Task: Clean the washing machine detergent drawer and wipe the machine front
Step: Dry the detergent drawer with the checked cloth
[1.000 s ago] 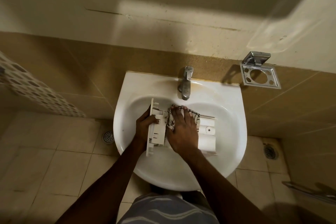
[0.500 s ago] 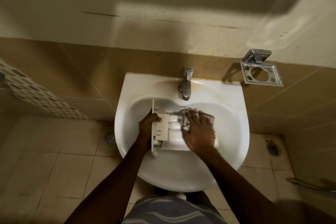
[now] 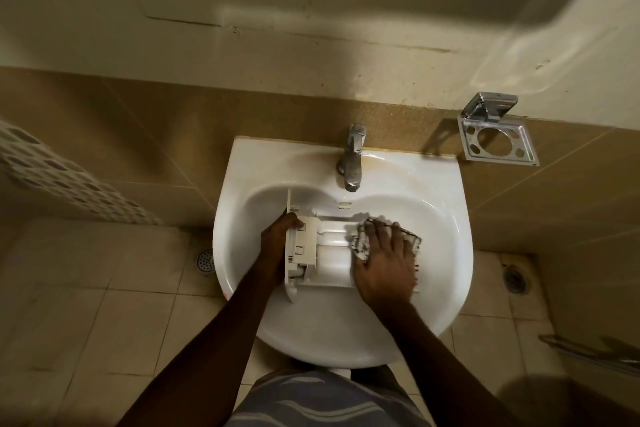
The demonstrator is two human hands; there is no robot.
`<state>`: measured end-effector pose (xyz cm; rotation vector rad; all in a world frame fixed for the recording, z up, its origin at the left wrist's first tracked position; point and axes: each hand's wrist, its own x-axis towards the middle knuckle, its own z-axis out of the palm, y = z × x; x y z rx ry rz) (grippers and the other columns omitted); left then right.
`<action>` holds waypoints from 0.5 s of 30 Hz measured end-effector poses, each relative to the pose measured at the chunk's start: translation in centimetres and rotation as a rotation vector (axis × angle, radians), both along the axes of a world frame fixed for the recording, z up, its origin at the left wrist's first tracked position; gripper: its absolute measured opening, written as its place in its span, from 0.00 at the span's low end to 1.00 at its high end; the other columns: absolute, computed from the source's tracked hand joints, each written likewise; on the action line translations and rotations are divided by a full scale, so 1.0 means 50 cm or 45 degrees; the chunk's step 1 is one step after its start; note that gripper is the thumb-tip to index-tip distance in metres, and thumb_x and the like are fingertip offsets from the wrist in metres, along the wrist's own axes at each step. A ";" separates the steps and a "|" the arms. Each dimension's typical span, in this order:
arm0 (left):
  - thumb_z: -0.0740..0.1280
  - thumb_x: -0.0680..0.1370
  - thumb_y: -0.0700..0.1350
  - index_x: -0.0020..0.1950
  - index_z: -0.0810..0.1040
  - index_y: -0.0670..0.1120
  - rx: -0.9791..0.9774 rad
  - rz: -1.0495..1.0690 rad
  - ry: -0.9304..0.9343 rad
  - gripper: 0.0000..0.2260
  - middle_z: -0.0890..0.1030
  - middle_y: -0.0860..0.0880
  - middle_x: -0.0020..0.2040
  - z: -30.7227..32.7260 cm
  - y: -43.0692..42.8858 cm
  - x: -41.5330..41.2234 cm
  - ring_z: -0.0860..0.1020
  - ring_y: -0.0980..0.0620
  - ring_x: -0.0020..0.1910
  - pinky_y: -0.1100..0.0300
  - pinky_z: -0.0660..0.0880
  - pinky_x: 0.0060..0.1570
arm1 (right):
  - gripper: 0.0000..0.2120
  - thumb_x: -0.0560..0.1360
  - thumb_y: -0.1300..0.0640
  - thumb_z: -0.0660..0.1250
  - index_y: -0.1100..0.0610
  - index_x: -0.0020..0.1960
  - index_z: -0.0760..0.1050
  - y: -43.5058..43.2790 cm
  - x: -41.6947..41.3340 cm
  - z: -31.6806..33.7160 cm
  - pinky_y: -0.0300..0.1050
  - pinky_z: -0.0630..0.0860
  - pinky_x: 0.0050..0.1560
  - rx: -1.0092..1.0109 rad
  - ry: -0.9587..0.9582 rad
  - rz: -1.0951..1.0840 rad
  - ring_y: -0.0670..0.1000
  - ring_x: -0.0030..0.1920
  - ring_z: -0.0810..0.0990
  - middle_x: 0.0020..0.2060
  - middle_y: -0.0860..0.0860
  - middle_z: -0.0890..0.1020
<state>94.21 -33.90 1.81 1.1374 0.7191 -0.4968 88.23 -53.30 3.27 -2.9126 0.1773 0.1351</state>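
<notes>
A white plastic detergent drawer [image 3: 327, 253] lies across the bowl of a white wash basin [image 3: 446, 229], its front panel at the left. My left hand [image 3: 277, 243] grips that front-panel end. My right hand [image 3: 384, 263] lies flat on a patterned black-and-white cloth [image 3: 360, 243] and presses it onto the right part of the drawer, which it hides. The washing machine is not in view.
A chrome tap [image 3: 351, 158] stands at the back of the basin, no water running. A metal tumbler holder [image 3: 497, 133] hangs on the tiled wall at right. Floor drains [image 3: 205, 261] [image 3: 515, 279] sit either side. A metal rail [image 3: 595, 354] shows at lower right.
My right hand has slid the cloth from the drawer's left-middle toward its right end. My left hand has kept its grip on the front panel.
</notes>
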 end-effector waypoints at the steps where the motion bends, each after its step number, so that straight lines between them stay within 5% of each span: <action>1: 0.72 0.61 0.49 0.58 0.80 0.36 0.012 -0.004 0.005 0.29 0.80 0.29 0.49 0.007 -0.001 -0.001 0.79 0.39 0.41 0.52 0.77 0.36 | 0.31 0.76 0.42 0.57 0.53 0.77 0.62 0.031 0.003 -0.003 0.58 0.54 0.75 0.017 0.012 0.037 0.60 0.77 0.59 0.76 0.54 0.64; 4: 0.66 0.73 0.44 0.53 0.80 0.36 -0.001 -0.040 -0.017 0.14 0.82 0.38 0.38 0.019 -0.006 -0.005 0.79 0.44 0.30 0.60 0.76 0.28 | 0.32 0.76 0.44 0.56 0.51 0.78 0.59 0.072 -0.025 -0.006 0.59 0.58 0.76 0.087 0.018 0.320 0.56 0.78 0.57 0.77 0.50 0.63; 7: 0.69 0.69 0.48 0.59 0.79 0.35 -0.049 -0.043 -0.014 0.23 0.81 0.36 0.43 0.005 -0.002 -0.002 0.79 0.44 0.32 0.58 0.77 0.29 | 0.31 0.77 0.44 0.57 0.47 0.79 0.56 0.020 -0.057 -0.002 0.61 0.59 0.74 0.052 0.006 0.499 0.54 0.79 0.54 0.78 0.47 0.61; 10: 0.73 0.62 0.54 0.65 0.77 0.37 -0.080 -0.102 -0.021 0.35 0.80 0.32 0.51 0.005 0.002 -0.003 0.80 0.41 0.35 0.56 0.78 0.31 | 0.30 0.77 0.41 0.58 0.45 0.77 0.58 -0.042 -0.059 -0.003 0.70 0.58 0.71 -0.027 0.003 0.213 0.56 0.78 0.57 0.77 0.49 0.63; 15: 0.68 0.75 0.59 0.66 0.77 0.36 -0.133 -0.147 0.000 0.30 0.82 0.38 0.46 0.024 0.000 -0.003 0.80 0.45 0.34 0.58 0.77 0.31 | 0.26 0.76 0.42 0.58 0.48 0.72 0.68 -0.043 -0.031 0.025 0.63 0.76 0.57 0.308 -0.039 -0.181 0.60 0.70 0.64 0.70 0.55 0.67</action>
